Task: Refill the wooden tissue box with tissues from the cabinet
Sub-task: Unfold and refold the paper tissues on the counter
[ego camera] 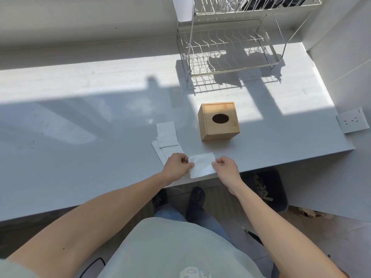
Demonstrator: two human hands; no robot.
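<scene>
The wooden tissue box [219,121] stands upright on the grey counter [80,137], its lid shut and its oval hole dark. Near the counter's front edge lies a folded white tissue [201,166]. My left hand [176,166] pinches its left side and my right hand [225,168] pinches its right side. To the left of the box lie more white tissues [166,135], partly stacked on one another. No cabinet is in view.
A two-tier wire dish rack [230,53] stands at the back of the counter behind the box. A white power socket [352,120] sits on the right wall. Below the counter's edge is a dark waste bin [269,189] with scraps. My feet show below.
</scene>
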